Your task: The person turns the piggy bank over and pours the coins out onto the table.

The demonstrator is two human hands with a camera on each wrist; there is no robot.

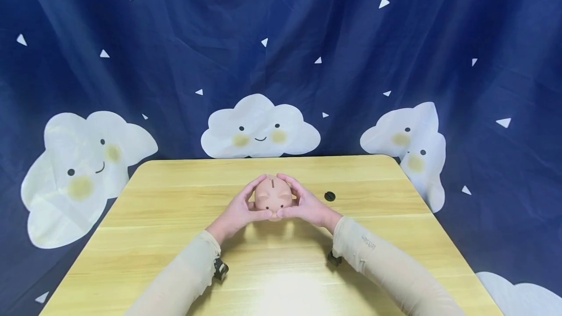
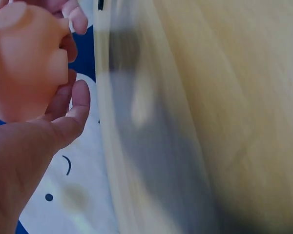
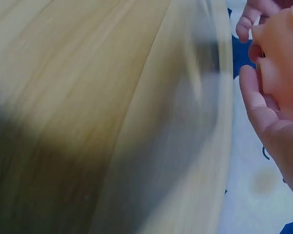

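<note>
A small pink piggy bank [image 1: 273,196] with a coin slot on top is held over the middle of the wooden table [image 1: 175,238]. My left hand [image 1: 240,208] cups its left side and my right hand [image 1: 304,204] cups its right side, fingers curled round it and thumbs under its snout. In the left wrist view the piggy bank [image 2: 24,63] fills the upper left, gripped by the left hand [image 2: 63,117]. In the right wrist view the piggy bank [image 3: 283,58] sits at the upper right inside the right hand [image 3: 263,107].
A small black round object [image 1: 330,196] lies on the table just right of my right hand. A dark blue curtain [image 1: 175,38] printed with white clouds hangs behind the table and past its edges.
</note>
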